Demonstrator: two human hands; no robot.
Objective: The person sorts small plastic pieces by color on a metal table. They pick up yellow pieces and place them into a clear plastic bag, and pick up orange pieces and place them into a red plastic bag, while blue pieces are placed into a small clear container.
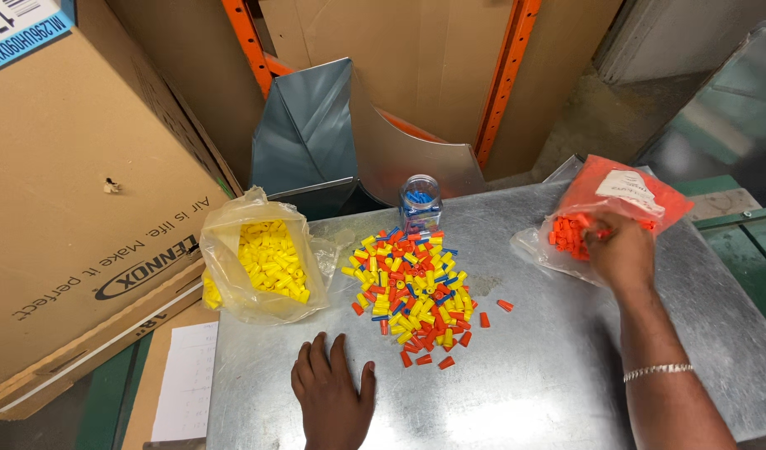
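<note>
A mixed pile of yellow, orange and blue wire connectors (412, 287) lies in the middle of a metal tabletop (550, 367). My left hand (331, 398) rests flat on the metal just below the pile, fingers spread and holding nothing. My right hand (620, 248) reaches into the mouth of a clear plastic bag of orange connectors (612, 204) at the right; its fingertips are hidden among the pieces. An open plastic bag of yellow connectors (266, 260) stands left of the pile. A small clear jar with blue connectors (420, 200) stands behind the pile.
A large cardboard box (75, 192) leans at the left. A bent sheet-metal duct piece (350, 142) stands behind the table, in front of orange shelving uprights (504, 79). A white paper sheet (187, 379) lies at the table's left edge. Green surface (754, 258) at the right.
</note>
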